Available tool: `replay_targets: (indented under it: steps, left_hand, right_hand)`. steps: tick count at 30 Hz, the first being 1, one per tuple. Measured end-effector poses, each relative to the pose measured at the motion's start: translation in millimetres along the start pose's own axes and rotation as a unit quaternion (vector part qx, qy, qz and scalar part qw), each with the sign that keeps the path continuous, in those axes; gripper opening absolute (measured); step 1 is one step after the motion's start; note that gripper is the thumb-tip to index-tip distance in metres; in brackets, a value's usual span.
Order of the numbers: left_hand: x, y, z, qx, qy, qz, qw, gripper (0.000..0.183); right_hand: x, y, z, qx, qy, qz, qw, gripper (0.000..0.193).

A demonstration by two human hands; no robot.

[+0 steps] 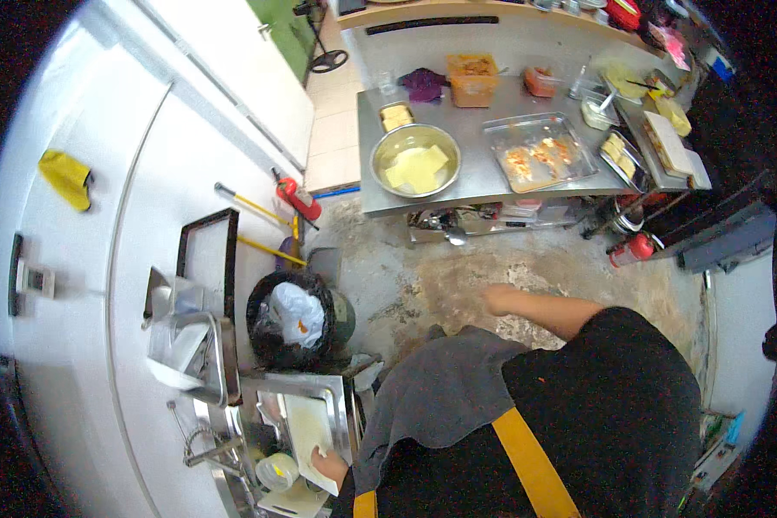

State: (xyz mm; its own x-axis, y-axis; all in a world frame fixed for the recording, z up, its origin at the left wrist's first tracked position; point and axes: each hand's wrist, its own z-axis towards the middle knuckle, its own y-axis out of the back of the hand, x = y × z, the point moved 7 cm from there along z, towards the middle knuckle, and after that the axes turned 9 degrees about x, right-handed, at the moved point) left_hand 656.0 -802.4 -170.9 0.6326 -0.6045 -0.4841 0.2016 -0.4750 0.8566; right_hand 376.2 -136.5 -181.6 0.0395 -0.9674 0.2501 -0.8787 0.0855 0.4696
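Note:
At the sink (344, 406) on the lower left, my left hand (328, 466) grips the edge of a pale, flat cutting board (306, 423), which stands tilted in the basin. A clear round plastic container (276, 472) sits beside the board, and another pale flat piece (295, 499) lies below it. My right hand (497, 299) hangs over the floor at mid-view, away from any object. It is small and blurred, so its fingers do not show clearly.
A black-lined bin (266, 341) stands beyond the sink. Across the floor is a steel table (380, 200) bearing a metal bowl (377, 177), a food-stained clear tray (570, 177) and an orange container (472, 97). Red fire extinguishers (298, 198) stand at left and right.

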Motion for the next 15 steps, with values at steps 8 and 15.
replay_targets:
  steps: [8, 15]
  left_hand:
    - [-319.5, -78.4, 92.5, 0.139, -0.319, -0.001, 0.938, 0.027]
    - [-542.5, -173.6, 135.8, 0.208, -0.457, -0.029, 0.864, 0.02]
  right_hand:
    - [-207.1, -125.5, -69.0, -0.126, -0.254, 0.301, 0.91, 0.047]
    - [-169.1, -215.5, 7.1, -0.111, -0.108, 0.335, 0.929, 0.049]
